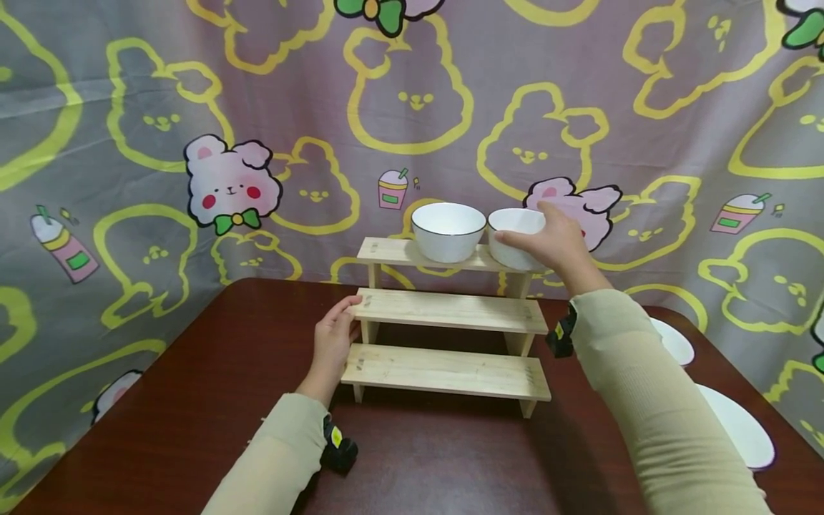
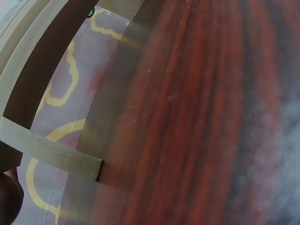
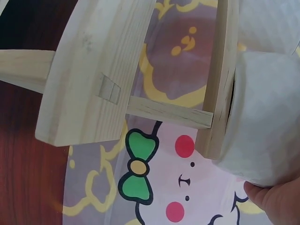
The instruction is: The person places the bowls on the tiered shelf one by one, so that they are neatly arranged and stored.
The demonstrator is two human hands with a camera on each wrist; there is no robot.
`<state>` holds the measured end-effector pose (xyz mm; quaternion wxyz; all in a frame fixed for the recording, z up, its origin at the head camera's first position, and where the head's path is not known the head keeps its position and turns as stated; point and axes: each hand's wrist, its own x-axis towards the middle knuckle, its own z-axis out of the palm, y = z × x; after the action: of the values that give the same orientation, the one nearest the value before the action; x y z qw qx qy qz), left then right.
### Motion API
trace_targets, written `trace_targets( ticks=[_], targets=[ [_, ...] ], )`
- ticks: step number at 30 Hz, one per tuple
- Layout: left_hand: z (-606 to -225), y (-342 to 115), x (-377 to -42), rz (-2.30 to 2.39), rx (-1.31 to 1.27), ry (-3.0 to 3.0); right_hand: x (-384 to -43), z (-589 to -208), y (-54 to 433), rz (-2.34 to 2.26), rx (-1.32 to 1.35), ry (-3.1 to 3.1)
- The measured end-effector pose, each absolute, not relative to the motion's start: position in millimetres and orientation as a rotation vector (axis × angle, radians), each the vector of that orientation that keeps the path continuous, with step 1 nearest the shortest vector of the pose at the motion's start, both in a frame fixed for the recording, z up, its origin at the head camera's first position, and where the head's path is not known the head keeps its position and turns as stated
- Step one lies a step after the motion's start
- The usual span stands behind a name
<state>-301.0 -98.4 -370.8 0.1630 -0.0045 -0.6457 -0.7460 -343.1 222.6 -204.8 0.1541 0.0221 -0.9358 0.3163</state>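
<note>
A three-tier wooden stand (image 1: 450,310) faces me on the dark table. Two white bowls with dark rims sit side by side on its top tier. My right hand (image 1: 558,242) holds the right bowl (image 1: 507,254) by its side, thumb on the near wall and fingers round the far rim. In the right wrist view that bowl (image 3: 267,117) stands at the end of the top board. The left bowl (image 1: 447,242) is close beside it. My left hand (image 1: 331,345) grips the left end of the middle tier; only a dark bit of finger (image 2: 9,199) shows in the left wrist view.
Two white plates lie at the table's right side, the nearer plate (image 1: 740,429) partly behind my right sleeve and the farther plate (image 1: 673,342) beyond it. A patterned curtain (image 1: 309,93) hangs right behind the table (image 1: 167,400).
</note>
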Motion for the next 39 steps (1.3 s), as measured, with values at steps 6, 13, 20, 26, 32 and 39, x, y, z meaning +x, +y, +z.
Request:
trace_targets(
  ticks=[6,13,20,26,32,39],
  targets=[
    [-370,-98,-301,-2.129,-0.006,-1.839,-344,-206,222,0.921,0.068,-2.676],
    [-371,-98,-300,-2.137,-0.018,-1.848,-346,-207,220,0.948,0.08,-2.662],
    [-370,-98,-299,-2.143,-0.028,-1.849,-347,-208,216,0.956,0.103,-2.653],
    [-369,-98,-298,-2.145,-0.041,-1.854,-349,-209,212,0.959,0.094,-2.649],
    [-370,-98,-299,-2.14,-0.033,-1.85,-352,-208,206,0.952,0.092,-2.664],
    [-370,-98,-300,-2.138,-0.025,-1.843,-354,-208,199,0.959,0.096,-2.657]
  ],
)
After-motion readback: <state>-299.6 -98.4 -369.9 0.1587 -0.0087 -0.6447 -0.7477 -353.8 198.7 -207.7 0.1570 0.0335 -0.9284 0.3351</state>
